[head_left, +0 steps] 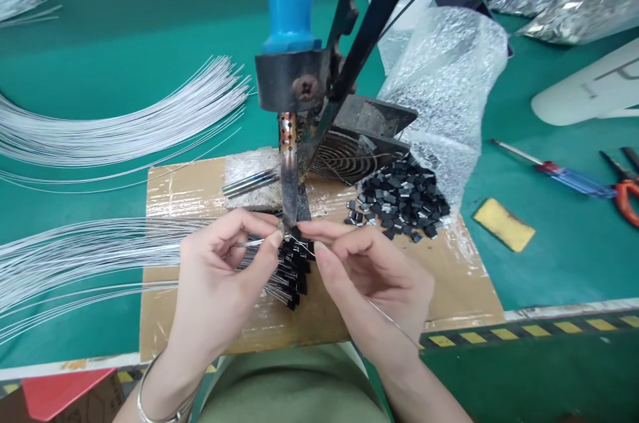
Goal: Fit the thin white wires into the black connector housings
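Being pinched at the iron (288,143) are a wire (252,243) by the left hand (219,276) and a strand (393,324) by the right hand (377,280), capped wires (293,278) in front of it looking done, loose caps (407,196) to its right and bare wires (190,108) to its left seemingly unused.

Bright light, glare on plastic wrap (444,70), stretched wide-angle edges

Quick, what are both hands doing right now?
Left hand: fingers closed, pinching what looks like a pale wire.
Right hand: fingers closed, pinching a thin silvery strand.
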`<state>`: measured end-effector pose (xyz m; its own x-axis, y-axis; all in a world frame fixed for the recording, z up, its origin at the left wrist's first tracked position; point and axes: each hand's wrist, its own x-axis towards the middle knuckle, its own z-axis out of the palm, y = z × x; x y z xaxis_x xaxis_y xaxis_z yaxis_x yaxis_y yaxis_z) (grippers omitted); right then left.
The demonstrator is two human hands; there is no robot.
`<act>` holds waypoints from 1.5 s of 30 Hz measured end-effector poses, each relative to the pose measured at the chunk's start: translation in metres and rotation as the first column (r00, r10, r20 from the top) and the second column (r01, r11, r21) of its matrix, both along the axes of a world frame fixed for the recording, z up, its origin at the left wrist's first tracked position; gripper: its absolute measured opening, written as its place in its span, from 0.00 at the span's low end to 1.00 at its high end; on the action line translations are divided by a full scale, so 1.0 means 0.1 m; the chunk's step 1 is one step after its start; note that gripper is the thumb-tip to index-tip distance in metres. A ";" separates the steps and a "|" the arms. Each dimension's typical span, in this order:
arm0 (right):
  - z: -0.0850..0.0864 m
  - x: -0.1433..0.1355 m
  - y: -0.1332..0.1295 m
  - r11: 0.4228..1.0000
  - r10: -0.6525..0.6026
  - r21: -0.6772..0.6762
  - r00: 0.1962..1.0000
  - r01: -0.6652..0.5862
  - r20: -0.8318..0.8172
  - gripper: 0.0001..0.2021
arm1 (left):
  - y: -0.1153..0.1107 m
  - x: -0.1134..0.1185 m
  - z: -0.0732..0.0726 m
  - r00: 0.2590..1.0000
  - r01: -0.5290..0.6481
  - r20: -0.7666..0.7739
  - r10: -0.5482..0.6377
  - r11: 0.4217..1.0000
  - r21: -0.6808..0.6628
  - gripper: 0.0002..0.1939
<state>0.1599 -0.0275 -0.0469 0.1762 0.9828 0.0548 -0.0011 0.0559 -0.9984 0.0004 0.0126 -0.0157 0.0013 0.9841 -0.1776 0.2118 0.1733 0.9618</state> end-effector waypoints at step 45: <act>-0.02 -0.08 -0.04 0.983 -0.076 0.180 0.971 0.035 0.228 0.10 | -0.04 0.04 0.04 0.996 -0.020 -0.083 0.024 0.999 0.041 0.06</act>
